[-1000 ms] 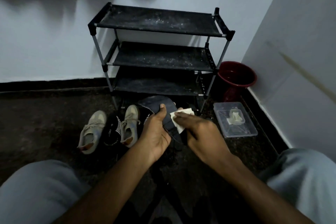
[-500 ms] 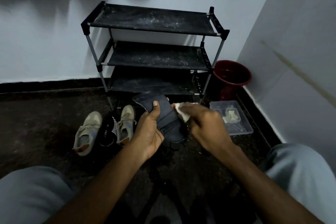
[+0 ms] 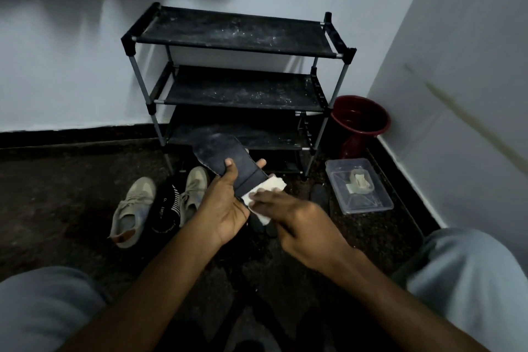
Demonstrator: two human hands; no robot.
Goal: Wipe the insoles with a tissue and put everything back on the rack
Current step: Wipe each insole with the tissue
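Note:
My left hand (image 3: 225, 206) grips a dark insole (image 3: 225, 154) in front of the black three-shelf shoe rack (image 3: 237, 37), thumb on top and fingers underneath. A white tissue (image 3: 268, 188) lies against the insole's near end, pressed there by the fingers of my right hand (image 3: 297, 220). All three rack shelves are bare and dusty. On the floor to the left lie two beige sneakers (image 3: 134, 203), (image 3: 194, 188) with dark striped socks (image 3: 165, 208) between them. Another dark insole (image 3: 320, 194) lies on the floor right of my hands.
A clear plastic box (image 3: 371, 206) holding crumpled tissue sits on the floor at the right. Behind it a dark red bucket (image 3: 360, 120) stands in the corner. The right wall runs close by. My knees in grey trousers (image 3: 471, 280) frame the bottom corners.
My right hand has slid the tissue from near the insole's middle down to its near end. My left hand keeps the same grip on the insole.

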